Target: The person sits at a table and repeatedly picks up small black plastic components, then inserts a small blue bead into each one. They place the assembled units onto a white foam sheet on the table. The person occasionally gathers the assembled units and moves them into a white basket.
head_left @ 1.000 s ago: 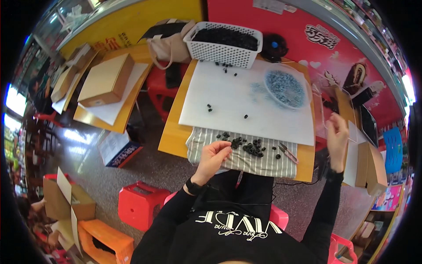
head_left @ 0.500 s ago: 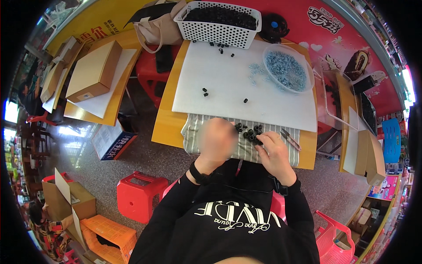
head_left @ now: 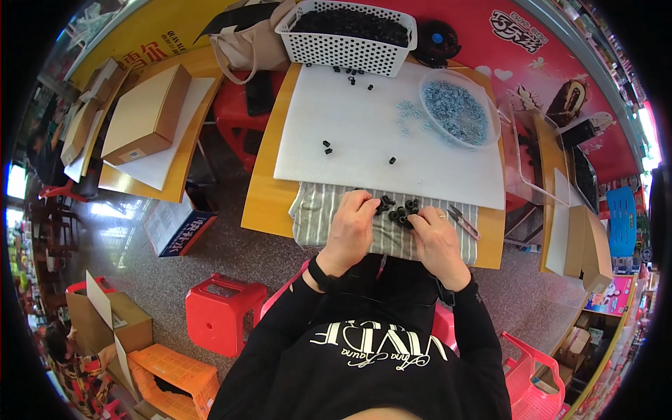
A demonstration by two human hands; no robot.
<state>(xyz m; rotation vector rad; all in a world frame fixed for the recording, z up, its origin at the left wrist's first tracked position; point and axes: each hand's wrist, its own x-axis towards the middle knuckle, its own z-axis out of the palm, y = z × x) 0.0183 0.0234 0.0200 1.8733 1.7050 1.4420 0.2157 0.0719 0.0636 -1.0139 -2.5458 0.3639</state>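
Note:
My left hand [head_left: 352,227] rests over a grey-and-white striped cloth [head_left: 318,217], its thumb and fingers pinched together beside a cluster of small black cylindrical parts [head_left: 400,212]. Whatever lies between those fingertips is too small to make out. From the other side, my right hand [head_left: 439,241] curls its fingers in at the same cluster, closed on a small black part [head_left: 410,222]. Small scissors-like snips [head_left: 463,222] lie on the cloth to the right of that hand, blades pointing away from me.
Beyond the cloth, a white board [head_left: 336,126] carries several loose black parts [head_left: 392,160]. A round clear tub [head_left: 495,129] of small bluish pieces stands far right, some spilled. A white perforated basket [head_left: 336,54] holds many black parts. Red stools [head_left: 218,315] flank me.
My left hand has come a little to the right, and its fingers now pinch close to the black parts. My right hand's fingers have drawn in toward the cluster.

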